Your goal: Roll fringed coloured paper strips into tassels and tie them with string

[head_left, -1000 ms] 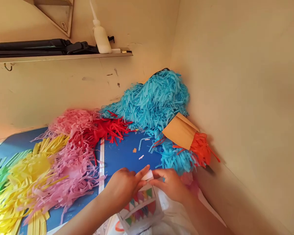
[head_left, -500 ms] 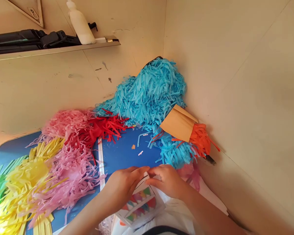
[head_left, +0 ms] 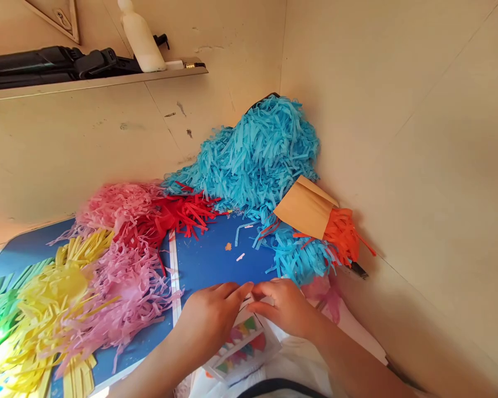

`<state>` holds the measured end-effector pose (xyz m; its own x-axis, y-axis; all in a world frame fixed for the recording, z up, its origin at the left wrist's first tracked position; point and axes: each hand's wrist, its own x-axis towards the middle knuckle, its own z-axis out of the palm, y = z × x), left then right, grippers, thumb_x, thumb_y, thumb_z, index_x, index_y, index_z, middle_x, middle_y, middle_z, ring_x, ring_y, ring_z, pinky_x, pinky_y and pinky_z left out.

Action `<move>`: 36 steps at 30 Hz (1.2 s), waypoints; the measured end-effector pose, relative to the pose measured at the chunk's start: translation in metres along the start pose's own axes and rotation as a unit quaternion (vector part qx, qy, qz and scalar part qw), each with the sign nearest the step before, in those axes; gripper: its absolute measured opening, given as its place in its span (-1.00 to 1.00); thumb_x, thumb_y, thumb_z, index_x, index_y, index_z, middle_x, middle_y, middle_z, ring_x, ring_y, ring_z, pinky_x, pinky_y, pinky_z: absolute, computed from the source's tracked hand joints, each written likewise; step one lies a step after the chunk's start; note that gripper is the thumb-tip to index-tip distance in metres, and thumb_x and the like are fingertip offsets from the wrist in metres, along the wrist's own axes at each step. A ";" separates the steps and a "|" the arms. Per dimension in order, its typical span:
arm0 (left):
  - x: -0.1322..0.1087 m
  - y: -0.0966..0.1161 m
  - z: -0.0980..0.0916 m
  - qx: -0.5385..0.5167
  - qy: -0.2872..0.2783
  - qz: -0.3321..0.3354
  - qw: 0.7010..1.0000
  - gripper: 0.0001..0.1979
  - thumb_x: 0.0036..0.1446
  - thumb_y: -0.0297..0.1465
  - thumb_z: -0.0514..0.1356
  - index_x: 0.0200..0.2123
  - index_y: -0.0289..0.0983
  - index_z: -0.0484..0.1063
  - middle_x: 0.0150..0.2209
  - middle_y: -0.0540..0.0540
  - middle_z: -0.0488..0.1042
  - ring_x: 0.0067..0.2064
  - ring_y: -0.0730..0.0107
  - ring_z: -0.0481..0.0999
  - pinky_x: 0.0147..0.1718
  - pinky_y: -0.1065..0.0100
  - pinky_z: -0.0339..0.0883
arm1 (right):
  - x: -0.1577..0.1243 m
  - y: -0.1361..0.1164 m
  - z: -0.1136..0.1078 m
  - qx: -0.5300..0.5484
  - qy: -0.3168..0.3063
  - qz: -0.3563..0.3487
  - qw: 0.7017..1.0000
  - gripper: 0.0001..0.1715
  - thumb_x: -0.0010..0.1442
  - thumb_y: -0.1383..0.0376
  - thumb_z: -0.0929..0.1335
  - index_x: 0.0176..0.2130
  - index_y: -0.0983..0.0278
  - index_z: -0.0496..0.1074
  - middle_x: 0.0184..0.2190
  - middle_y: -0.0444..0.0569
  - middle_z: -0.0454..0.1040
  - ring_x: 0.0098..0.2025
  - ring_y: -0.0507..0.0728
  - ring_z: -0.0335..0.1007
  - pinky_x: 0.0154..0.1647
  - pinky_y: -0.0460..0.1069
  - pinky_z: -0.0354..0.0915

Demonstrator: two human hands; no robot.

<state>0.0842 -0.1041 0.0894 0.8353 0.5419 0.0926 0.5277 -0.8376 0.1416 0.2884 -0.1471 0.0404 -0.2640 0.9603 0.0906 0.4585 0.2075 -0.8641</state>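
In the head view, the packet (head_left: 249,342) lies directly below the two hands, its upper end under their fingertips and its lower part slanting down toward the person, against white cloth (head_left: 302,359). The left hand (head_left: 209,315) is curled onto the top end from the left, its thumb hidden beneath; the right hand (head_left: 284,307) pinches the same end between thumb and bent fingers, and the fingertips of both almost meet there. Rows of coloured pennants show on the packet's front, partly covered by the left hand. Beyond the hands is the blue desk (head_left: 216,260), with a few paper scraps on it. Pink fringe (head_left: 124,293) and yellow fringe (head_left: 45,304) lie left of the left hand, red fringe (head_left: 182,215) farther back. Blue fringe (head_left: 257,149) is heaped in the corner, and an envelope (head_left: 305,207) with orange fringe (head_left: 342,237) lies beyond the right hand.
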 end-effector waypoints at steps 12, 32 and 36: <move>-0.005 0.004 0.001 0.000 0.096 0.051 0.994 -0.66 0.36 -0.43 -0.05 0.01 -0.35 0.47 -0.18 -0.17 0.63 -0.27 0.30 0.63 -0.36 0.34 0.54 | -0.006 -0.006 0.005 -0.018 0.007 -0.025 0.999 -0.46 0.32 -0.13 0.24 -0.34 0.22 0.48 -0.41 -0.09 0.56 -0.36 0.12 0.44 -0.31 -0.04 0.13; -0.026 0.021 0.020 0.097 0.081 0.030 0.992 -0.59 0.35 -0.55 -0.15 0.14 -0.47 0.33 0.05 -0.38 0.53 -0.08 0.23 0.63 -0.26 0.30 0.54 | -0.009 0.003 0.011 -0.005 0.020 -0.088 0.996 -0.51 0.33 0.13 0.34 0.21 0.15 0.33 -0.06 0.00 0.55 -0.09 0.15 0.49 -0.08 0.00 0.35; -0.033 0.014 0.024 0.106 0.159 -0.025 0.981 -0.68 0.40 -0.38 -0.02 0.00 -0.38 0.45 -0.08 -0.24 0.62 -0.20 0.25 0.66 -0.31 0.32 0.53 | -0.008 0.018 0.014 0.026 0.074 -0.122 0.989 -0.66 0.38 0.19 0.30 0.11 0.07 0.45 -0.05 -0.03 0.52 -0.10 0.09 0.49 -0.10 -0.04 0.40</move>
<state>0.0675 -0.1353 0.0647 0.7343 0.5493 0.3988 0.6158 -0.7863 -0.0508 0.2870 -0.1540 0.0168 -0.2326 0.9004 0.3677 0.3515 0.4303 -0.8315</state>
